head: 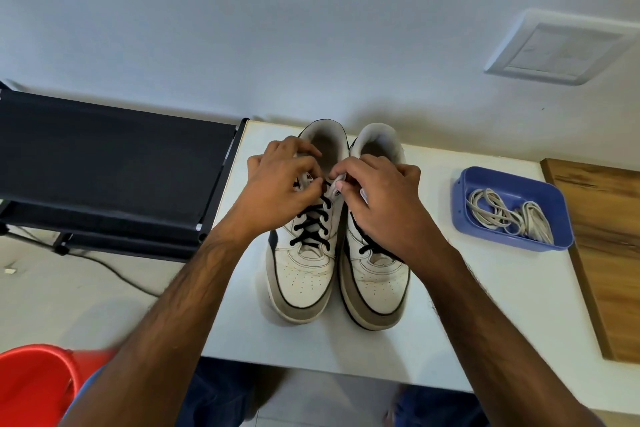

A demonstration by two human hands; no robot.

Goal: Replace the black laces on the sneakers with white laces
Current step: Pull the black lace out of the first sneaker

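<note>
Two white sneakers (336, 236) side by side on bench (467, 305), left hand (277, 191) and right hand (384, 198) each in pinching grip on black laces (313, 222) at left sneaker's top eyelets, white laces (512, 215) in blue tray (491, 236) nearby

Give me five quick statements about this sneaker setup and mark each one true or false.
1. Both hands, left hand and right hand, work at the top of the left sneaker. True.
2. The white laces lie in a red tray. False: they lie in the blue tray.
3. The right sneaker is already laced in white. False: black lace shows on it.
4. The sneakers stand side by side on the white table. True.
5. The blue tray sits between the sneakers. False: it sits to their right.
</note>
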